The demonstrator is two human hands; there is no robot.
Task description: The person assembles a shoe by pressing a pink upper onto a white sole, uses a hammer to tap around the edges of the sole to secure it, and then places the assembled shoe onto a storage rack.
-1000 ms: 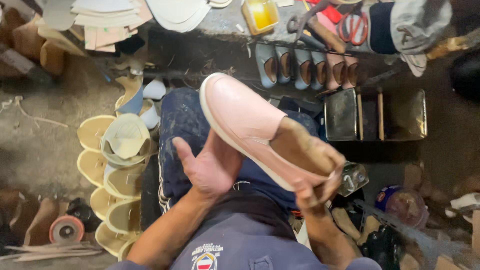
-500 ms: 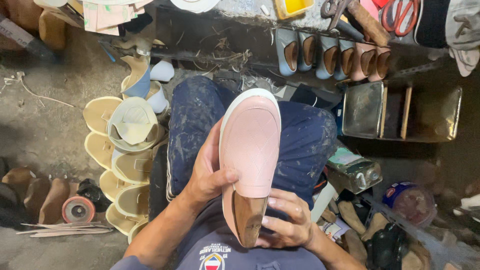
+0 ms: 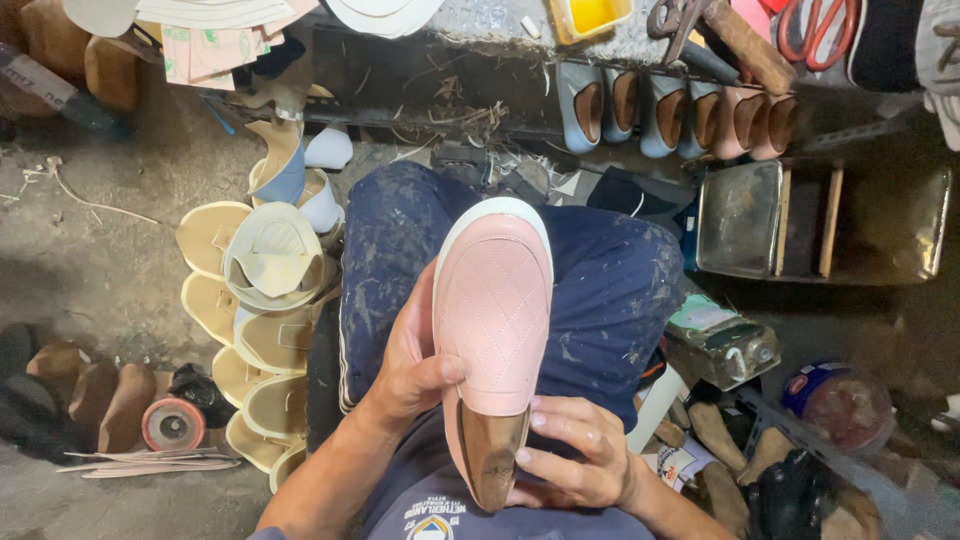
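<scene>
A pink slip-on shoe [image 3: 494, 310] with a quilted upper and a white sole edge is mounted on a brown wooden last. It rests over my lap, toe pointing away from me. My left hand [image 3: 412, 362] grips its left side, thumb across the upper. At the heel, my right hand [image 3: 570, 455] wraps around the last from the right. My blue stained trousers [image 3: 610, 290] lie under the shoe.
A row of blue and pink shoes [image 3: 672, 110] hangs on a rack ahead. Cream shoe uppers [image 3: 262, 300] are stacked on the floor at left, next to a tape roll [image 3: 172, 424]. A metal box [image 3: 742, 218], a tin [image 3: 722, 342], scissors [image 3: 812, 28] and a yellow tub [image 3: 588, 14] sit to the right and front.
The shoe has turned from lying diagonally on its side to pointing straight away, upper facing up. Both hands shifted closer around its heel end.
</scene>
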